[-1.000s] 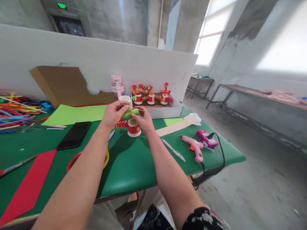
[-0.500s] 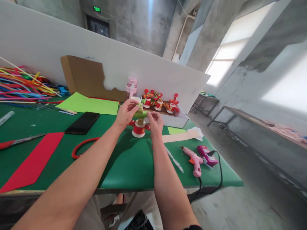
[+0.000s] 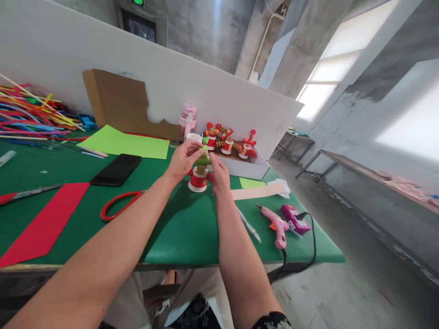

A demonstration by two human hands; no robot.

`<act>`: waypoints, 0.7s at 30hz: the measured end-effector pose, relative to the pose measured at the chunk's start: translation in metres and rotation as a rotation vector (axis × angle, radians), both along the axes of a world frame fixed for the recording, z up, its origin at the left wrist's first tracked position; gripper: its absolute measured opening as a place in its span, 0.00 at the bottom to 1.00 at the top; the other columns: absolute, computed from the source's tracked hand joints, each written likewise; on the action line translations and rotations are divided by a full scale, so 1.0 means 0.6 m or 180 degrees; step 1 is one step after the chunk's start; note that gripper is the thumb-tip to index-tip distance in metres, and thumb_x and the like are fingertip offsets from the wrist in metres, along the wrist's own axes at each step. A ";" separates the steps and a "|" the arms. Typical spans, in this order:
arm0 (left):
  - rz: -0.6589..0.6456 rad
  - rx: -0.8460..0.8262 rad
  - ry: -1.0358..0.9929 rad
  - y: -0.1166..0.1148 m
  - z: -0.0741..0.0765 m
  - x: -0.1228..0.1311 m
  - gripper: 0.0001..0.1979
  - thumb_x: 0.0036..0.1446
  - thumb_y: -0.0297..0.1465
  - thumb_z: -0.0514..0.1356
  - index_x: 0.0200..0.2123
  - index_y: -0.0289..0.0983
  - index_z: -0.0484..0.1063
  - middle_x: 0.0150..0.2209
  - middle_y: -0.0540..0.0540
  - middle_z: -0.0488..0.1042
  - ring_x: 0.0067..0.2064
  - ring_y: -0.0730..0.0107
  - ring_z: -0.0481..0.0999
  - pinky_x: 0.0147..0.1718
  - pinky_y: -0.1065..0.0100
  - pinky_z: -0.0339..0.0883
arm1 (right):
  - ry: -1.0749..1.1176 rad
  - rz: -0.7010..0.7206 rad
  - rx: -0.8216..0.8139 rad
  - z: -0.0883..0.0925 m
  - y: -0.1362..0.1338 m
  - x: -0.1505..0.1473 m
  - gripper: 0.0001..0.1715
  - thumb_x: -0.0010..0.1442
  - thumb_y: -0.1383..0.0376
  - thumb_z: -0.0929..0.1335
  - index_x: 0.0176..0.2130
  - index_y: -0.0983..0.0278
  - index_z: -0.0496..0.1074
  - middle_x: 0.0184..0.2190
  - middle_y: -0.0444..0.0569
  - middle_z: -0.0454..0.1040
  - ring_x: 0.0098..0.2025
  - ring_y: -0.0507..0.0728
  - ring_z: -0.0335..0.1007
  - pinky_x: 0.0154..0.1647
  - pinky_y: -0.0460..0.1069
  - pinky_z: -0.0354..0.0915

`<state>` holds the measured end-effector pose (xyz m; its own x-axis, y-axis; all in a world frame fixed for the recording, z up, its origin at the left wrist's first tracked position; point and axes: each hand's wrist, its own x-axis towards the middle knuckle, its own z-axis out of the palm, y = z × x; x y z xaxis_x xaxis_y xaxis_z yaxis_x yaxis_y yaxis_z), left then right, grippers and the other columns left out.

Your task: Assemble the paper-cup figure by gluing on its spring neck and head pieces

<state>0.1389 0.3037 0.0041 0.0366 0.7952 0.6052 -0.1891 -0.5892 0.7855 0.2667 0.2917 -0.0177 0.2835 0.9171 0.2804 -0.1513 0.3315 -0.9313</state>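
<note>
room: grey walls (image 3: 202, 27) and a bright window (image 3: 315, 98), with a white board (image 3: 212, 68) standing along the back of the green table (image 3: 178, 246).
cup (image 3: 198, 183): red and white, just below the two hands; lower pleats (image 3: 200, 169) rise from it, a green roll (image 3: 203, 160) lies across them, and upper pleats (image 3: 206, 153) show above.
left hand (image 3: 185, 160): thumb and fingers pinching, as far as shows, the upper pleats.
right hand (image 3: 219, 173): thumb and fingertips closed on the right end of the roll.
step in hand: seems to be setting or straightening the roll and pleats over the cup.
next move: would call for a light, steady pinch, since folded paper likely bends if pressed hard.
glue gun (image 3: 276, 224): beside the purple socket (image 3: 294, 219), touched by neither hand.
box (image 3: 252, 171): behind the hands, holding small red figures (image 3: 227, 146) that partly overlap.
scissors (image 3: 39, 189): two pairs; one runs off the left edge, the other is partly covered by the left forearm.
hard to tell: whether the cup's base touches the table; how the roll joins the pleats, under the fingers.
cut off: pipe cleaners (image 3: 34, 112) at the left edge, exit sign (image 3: 138, 2) at the top.
</note>
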 end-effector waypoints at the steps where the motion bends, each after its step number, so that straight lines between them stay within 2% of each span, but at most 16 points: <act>1: -0.0003 -0.0013 -0.0001 -0.001 0.000 0.000 0.14 0.51 0.41 0.67 0.36 0.39 0.71 0.32 0.50 0.79 0.34 0.69 0.77 0.35 0.68 0.70 | 0.0060 0.0041 -0.0019 0.002 -0.001 0.001 0.14 0.52 0.53 0.75 0.31 0.61 0.82 0.48 0.49 0.81 0.57 0.60 0.72 0.61 0.54 0.65; 5: 0.0026 -0.0033 0.0058 -0.004 0.000 0.001 0.13 0.52 0.40 0.66 0.36 0.40 0.71 0.32 0.50 0.79 0.35 0.68 0.78 0.36 0.67 0.70 | 0.0198 0.0138 -0.0092 0.007 -0.003 0.003 0.10 0.52 0.57 0.75 0.29 0.62 0.81 0.48 0.49 0.81 0.58 0.60 0.72 0.63 0.56 0.65; 12: 0.0053 -0.0058 0.0101 -0.007 0.002 0.000 0.11 0.51 0.39 0.66 0.35 0.40 0.72 0.31 0.50 0.79 0.34 0.68 0.78 0.35 0.67 0.71 | 0.0252 0.0335 -0.0255 0.009 -0.001 0.007 0.09 0.50 0.59 0.76 0.32 0.62 0.82 0.53 0.49 0.79 0.59 0.61 0.71 0.61 0.55 0.67; 17: 0.0090 -0.0046 0.0101 -0.009 0.002 0.000 0.11 0.52 0.39 0.65 0.35 0.40 0.72 0.31 0.50 0.79 0.34 0.67 0.78 0.36 0.66 0.71 | 0.0584 0.0548 -0.0408 0.007 -0.002 0.009 0.13 0.48 0.59 0.77 0.35 0.63 0.82 0.49 0.49 0.81 0.54 0.61 0.75 0.53 0.53 0.72; 21: 0.0074 -0.0079 0.0100 -0.009 0.002 0.003 0.12 0.50 0.40 0.66 0.35 0.40 0.72 0.31 0.50 0.79 0.34 0.67 0.78 0.35 0.66 0.71 | 0.0385 0.0449 -0.0316 0.004 0.004 0.007 0.14 0.49 0.57 0.76 0.34 0.63 0.82 0.45 0.50 0.82 0.53 0.60 0.75 0.53 0.53 0.71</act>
<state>0.1404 0.2984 0.0052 0.0366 0.8107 0.5842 -0.1505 -0.5735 0.8053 0.2707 0.2942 -0.0154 0.1763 0.9715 0.1583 -0.3024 0.2065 -0.9306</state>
